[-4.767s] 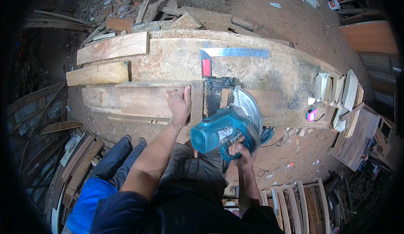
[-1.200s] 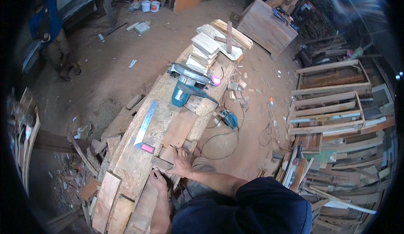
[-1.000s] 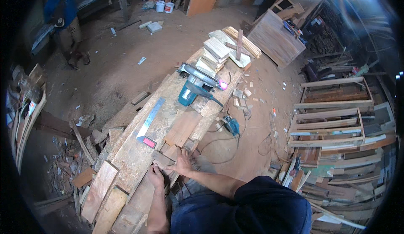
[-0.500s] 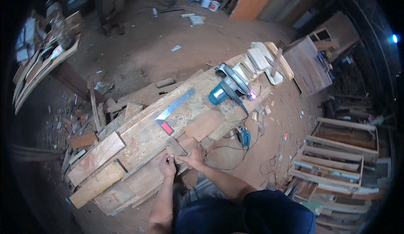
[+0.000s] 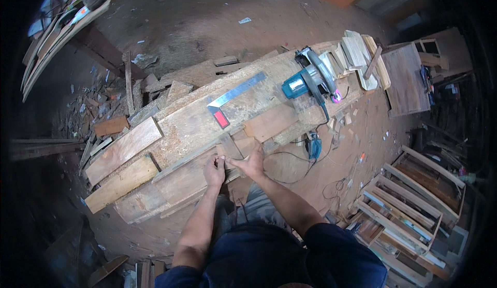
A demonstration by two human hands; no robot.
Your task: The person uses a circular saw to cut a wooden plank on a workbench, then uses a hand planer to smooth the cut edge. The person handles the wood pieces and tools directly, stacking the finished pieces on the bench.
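Note:
A short, flat wooden strip [image 5: 228, 145] lies crosswise on the boards at the bench's near edge. My right hand [image 5: 252, 163] grips it at the near end, thumb on one side and fingers on the other. Close beside the strip, my left hand [image 5: 213, 171] is closed, thumb against its bent fingers; whatever it pinches is too small to make out. The left fingertips nearly meet the right thumb. A try square [image 5: 235, 97] with a metal blade and a red-faced stock lies farther up the bench. Beyond my right hand rests a reddish-brown board [image 5: 271, 122].
A teal circular saw [image 5: 305, 79] stands on the bench to the right, near stacked wood pieces [image 5: 354, 52]. Two loose boards [image 5: 124, 150] [image 5: 122, 183] lie at the left end. Another teal power tool [image 5: 313, 146] and its cord sit on the floor. Wooden frames [image 5: 409, 210] are at right.
My view has shifted, so the bench sits higher and more to the right in the picture. Both hands stay by the wooden strip, with the left still closed. The saw and try square stay put.

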